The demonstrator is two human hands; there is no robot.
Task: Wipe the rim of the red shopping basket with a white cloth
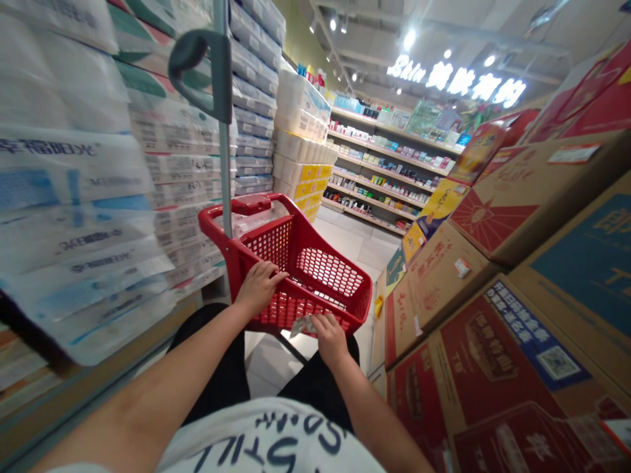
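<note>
In front of me stands a red plastic shopping cart (355, 289) with perforated walls and a tall pole with a grey handle (221, 79). My left hand (259, 287) is closed over the cart's near rim, fingers curling inward. By the cart's lower near side, my right hand (329, 335) pinches a crumpled pale wipe or tissue (302, 325); its exact material is unclear. In the cart's rear section lies clear plastic wrapping (259, 220), its contents hard to make out.
Stacked paper packs (83, 197) rise on the left, with yellow-and-white packs (303, 157) farther along. Cardboard boxes (444, 269) wall the right side. Shelves of small goods (389, 164) stand at the back, across a tiled floor (362, 246).
</note>
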